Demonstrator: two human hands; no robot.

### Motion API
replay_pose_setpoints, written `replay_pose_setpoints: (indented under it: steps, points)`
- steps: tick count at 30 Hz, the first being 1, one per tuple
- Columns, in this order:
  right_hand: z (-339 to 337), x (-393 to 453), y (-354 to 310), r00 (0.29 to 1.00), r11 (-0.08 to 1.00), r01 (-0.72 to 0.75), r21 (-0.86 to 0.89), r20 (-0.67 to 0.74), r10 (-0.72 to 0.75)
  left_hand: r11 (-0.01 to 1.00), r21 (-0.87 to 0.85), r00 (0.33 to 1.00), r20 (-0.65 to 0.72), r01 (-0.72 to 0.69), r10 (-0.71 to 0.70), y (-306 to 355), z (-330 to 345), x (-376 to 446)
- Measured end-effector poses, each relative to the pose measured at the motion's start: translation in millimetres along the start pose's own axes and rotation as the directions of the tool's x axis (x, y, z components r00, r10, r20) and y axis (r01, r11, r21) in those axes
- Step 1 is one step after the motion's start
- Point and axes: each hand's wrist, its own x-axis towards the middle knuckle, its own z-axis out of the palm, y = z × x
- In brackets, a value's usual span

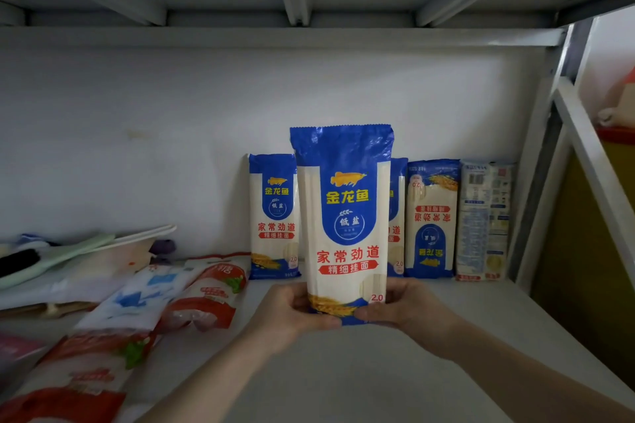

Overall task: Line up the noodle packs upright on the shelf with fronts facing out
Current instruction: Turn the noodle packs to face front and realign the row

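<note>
Fingers of our left hand (292,311) and right hand (403,309) clamp the noodle pack's (343,216) bottom, upright, front outward, above the shelf's (395,371) middle, ready to join the back-edge row.

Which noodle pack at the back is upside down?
The upside-down pack stands second from the right against the wall. Its blue arch and lettering are flipped. The back-facing pack beside it shows only small print, and the leftmost pack reads upright.

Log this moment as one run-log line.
held noodle pack upright, front out | left hand, right hand grip its base | back row: one pack inverted
</note>
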Motion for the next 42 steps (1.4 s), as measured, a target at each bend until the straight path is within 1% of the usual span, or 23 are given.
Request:
replay_pose_setpoints:
  steps: [4,8,12,18,24,30,35,40,42]
  points:
    - [-3,23,0,0.999,0.999,-0.027,-0.035,-0.047,0.026,1.000,0.001,1.000,-0.023,0.004,-0.004,-9,-2,17]
    - [-3,45,7,0.992,0.992,-0.033,-0.118,-0.123,0.018,0.999,0.047,0.994,-0.111,0.013,-0.007,-22,-7,34]
    - [-5,69,16,0.979,0.993,-0.037,-0.113,-0.202,0.013,1.000,0.010,0.984,-0.179,0.012,-0.010,-38,-12,56]
    - [-13,100,23,0.961,0.985,-0.052,-0.166,-0.277,0.004,0.997,0.071,0.977,-0.215,0.009,0.007,-56,-11,86]
    - [-13,121,27,0.946,0.981,-0.036,-0.191,-0.323,-0.028,0.997,0.077,0.959,-0.282,0.028,-0.005,-66,-15,107]
    - [-5,125,27,0.933,0.988,-0.046,-0.148,-0.361,-0.010,0.994,0.102,0.926,-0.377,0.034,0.007,-71,-13,112]
    - [-4,133,30,0.914,0.981,-0.062,-0.185,-0.406,-0.018,0.994,0.103,0.893,-0.449,0.036,0.014,-75,-7,118]
    - [0,138,32,0.883,0.975,-0.115,-0.191,-0.469,0.012,0.990,0.128,0.864,-0.503,0.060,0.012,-81,-2,117]
    - [3,139,31,0.873,0.966,-0.124,-0.227,-0.488,-0.002,0.989,0.138,0.858,-0.513,0.061,0.019,-82,-1,117]
